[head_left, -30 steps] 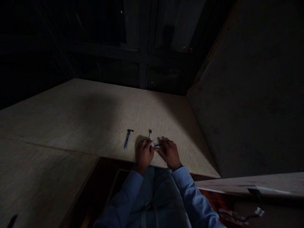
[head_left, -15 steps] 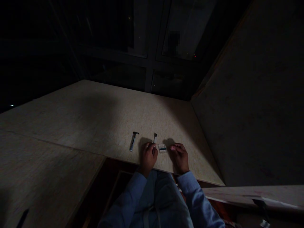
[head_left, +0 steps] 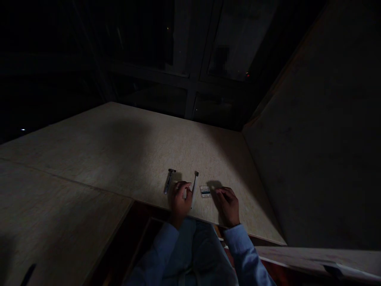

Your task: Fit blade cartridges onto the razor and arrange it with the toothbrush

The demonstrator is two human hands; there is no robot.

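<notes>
My left hand [head_left: 180, 201] rests on the near edge of the pale table [head_left: 119, 159], its fingers curled beside a thin white-handled razor [head_left: 194, 186] that lies just right of it. A small clear blade case [head_left: 205, 192] with a dark strip lies between my hands. My right hand [head_left: 228, 203] sits palm down to the right of the case, fingers loosely bent, fingertips close to it. A dark-handled razor [head_left: 168, 181] lies left of my left hand, apart from it.
A tall pale panel [head_left: 312, 139] stands along the right side of the table. Dark windows [head_left: 208, 59] rise behind the far edge. A lower board [head_left: 59, 230] extends at the near left. My lap in blue clothing [head_left: 196, 254] is below the edge.
My hands, together over the clear case a second ago, have parted; the case now lies on the table. My left hand has moved to the white-handled razor.
</notes>
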